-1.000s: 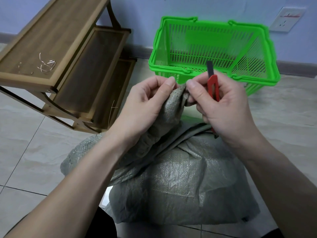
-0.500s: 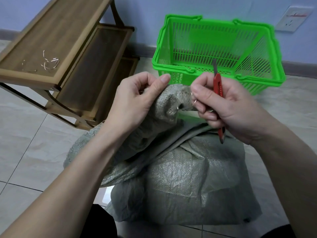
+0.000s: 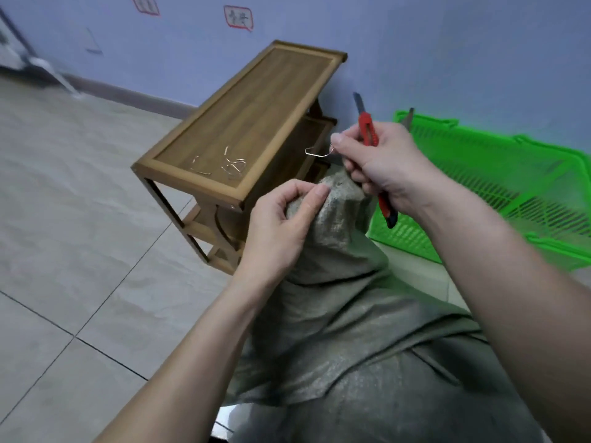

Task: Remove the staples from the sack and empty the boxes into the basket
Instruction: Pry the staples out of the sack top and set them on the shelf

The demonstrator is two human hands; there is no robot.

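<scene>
Two hands work over a grey sack (image 3: 367, 362) on the tiled floor (image 3: 80, 219), between a wooden shelf (image 3: 246, 129) and a green basket (image 3: 511, 193). Left hand (image 3: 281, 231) pinches the sack's bunched top. Right hand (image 3: 383, 164) grips a red knife (image 3: 367, 132) and pinches a bent staple (image 3: 316, 152) at its fingertips. More staples (image 3: 230, 164) lie on the shelf top.

Both forearms enter from the lower edge of the frame, bare from wrist to as far up as shows, with no sleeves. The left hand (image 3: 281, 231) and right hand (image 3: 388, 164) seem ungloved and ringless, nails short and plain.
</scene>
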